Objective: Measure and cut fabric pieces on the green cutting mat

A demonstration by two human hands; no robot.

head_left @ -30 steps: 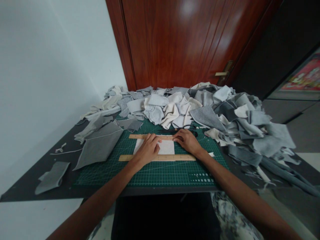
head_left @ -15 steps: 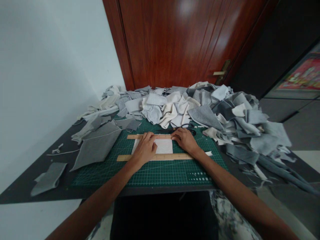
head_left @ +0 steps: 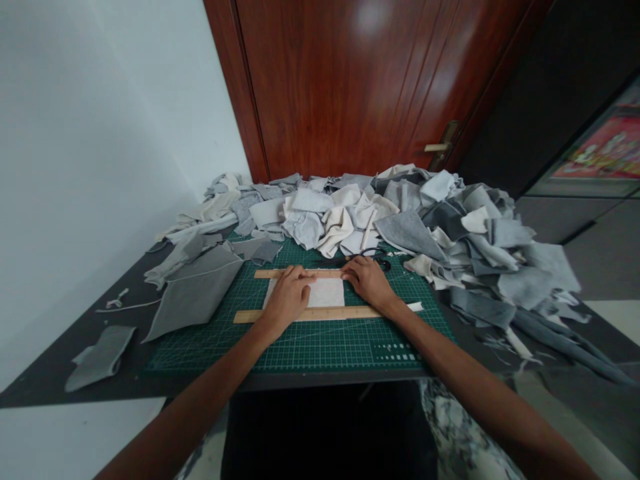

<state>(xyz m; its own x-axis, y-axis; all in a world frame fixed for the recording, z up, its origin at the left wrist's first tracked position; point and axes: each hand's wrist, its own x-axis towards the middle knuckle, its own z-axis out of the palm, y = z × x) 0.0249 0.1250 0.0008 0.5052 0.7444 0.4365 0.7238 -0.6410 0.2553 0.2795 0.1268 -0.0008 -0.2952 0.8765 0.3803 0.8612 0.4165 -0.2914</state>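
Note:
A white piece of cloth (head_left: 329, 293) lies flat on the green cutting mat (head_left: 310, 352). Across its far edge rests a short wooden ruler (head_left: 327, 274), and a longer wooden ruler (head_left: 333, 313) crosses its near edge. My left hand (head_left: 287, 293) lies over the cloth's left part, fingers stretched onto the short ruler, thumb apart. At that ruler's right end, the bent fingers of my right hand (head_left: 369, 280) are closed on it; the wrist passes above the long ruler's right end. Just beyond my right hand lie black-handled scissors (head_left: 385, 265), partly hidden.
A heap of grey and cream cloth scraps (head_left: 310, 200) covers the back and right of the dark table (head_left: 45, 363). To the left lie a large grey cloth piece (head_left: 197, 293), a smaller folded one (head_left: 103, 357) and a white cord (head_left: 127, 307). Behind stands a brown door (head_left: 340, 87).
The view has shifted very slightly. Both hands stay on the short ruler, and the left thumb has moved a little; the rulers and cloth look unmoved.

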